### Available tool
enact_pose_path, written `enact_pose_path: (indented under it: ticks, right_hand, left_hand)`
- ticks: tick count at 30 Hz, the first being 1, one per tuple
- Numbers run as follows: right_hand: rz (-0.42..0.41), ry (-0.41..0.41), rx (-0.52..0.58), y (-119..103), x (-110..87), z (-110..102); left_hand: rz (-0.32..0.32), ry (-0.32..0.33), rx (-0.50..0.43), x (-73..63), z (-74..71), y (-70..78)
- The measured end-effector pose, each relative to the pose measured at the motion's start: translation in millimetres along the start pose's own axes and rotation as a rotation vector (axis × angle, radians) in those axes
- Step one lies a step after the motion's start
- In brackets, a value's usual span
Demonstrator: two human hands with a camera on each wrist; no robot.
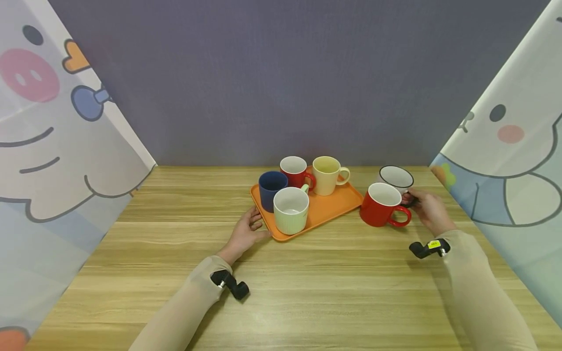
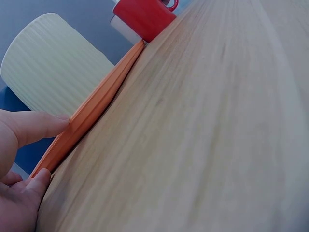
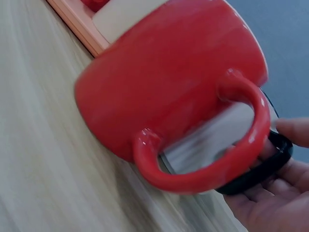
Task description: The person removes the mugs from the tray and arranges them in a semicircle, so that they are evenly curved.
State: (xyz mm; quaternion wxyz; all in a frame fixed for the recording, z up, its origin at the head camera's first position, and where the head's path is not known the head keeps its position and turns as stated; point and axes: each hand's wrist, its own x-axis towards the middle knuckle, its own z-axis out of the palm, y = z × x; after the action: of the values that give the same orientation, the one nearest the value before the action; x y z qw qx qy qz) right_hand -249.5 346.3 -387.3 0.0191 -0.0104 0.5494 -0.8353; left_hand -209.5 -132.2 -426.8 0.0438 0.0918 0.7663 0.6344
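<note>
My left hand [image 1: 244,235] holds the near left corner of an orange tray [image 1: 333,212], thumb on the front edge and fingers at the left side. On the tray stand a pale green ribbed mug [image 1: 291,214], a dark blue mug [image 1: 266,192], a red mug [image 1: 293,168] and a cream mug [image 1: 325,180]. At the right, my right hand [image 1: 432,212] grips the black handle [image 3: 263,171] of a white mug [image 1: 396,176] with a dark rim. Another red mug [image 1: 376,208] stands in front of it, partly hiding it.
The wooden table [image 1: 333,292] runs back to a grey wall panel [image 1: 281,83]. Printed cartoon sheets [image 1: 66,146] border both sides. The front red mug stands close to the tray's right corner, its handle pointing right, near my right hand.
</note>
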Motion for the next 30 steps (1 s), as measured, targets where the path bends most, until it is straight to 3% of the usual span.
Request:
enact_pose_path:
  ticks: [4,12,17,22,30]
  right_hand:
    - [0.004,0.003,0.01,-3,-1.4,-2]
    - [-0.056,0.107,-0.13,-13,-10.0,-3]
    - [-0.128,0.209,-0.225,-20,-14.3,-5]
    - [-0.178,0.253,-0.284,-28,-15.8,-3]
    - [-0.236,0.302,-0.433,-39,-17.1,19]
  left_hand:
    - [-0.002,-0.01,0.008,-7.1,0.4,14.7]
    - [-0.005,-0.004,-0.001,-8.5,1.8,16.5]
    - [-0.004,0.002,-0.004,-0.4,1.5,2.1]
    - [0.0,0.029,0.01,8.3,1.7,-18.9]
    - [0.013,0.044,-0.019,8.7,1.4,-23.8]
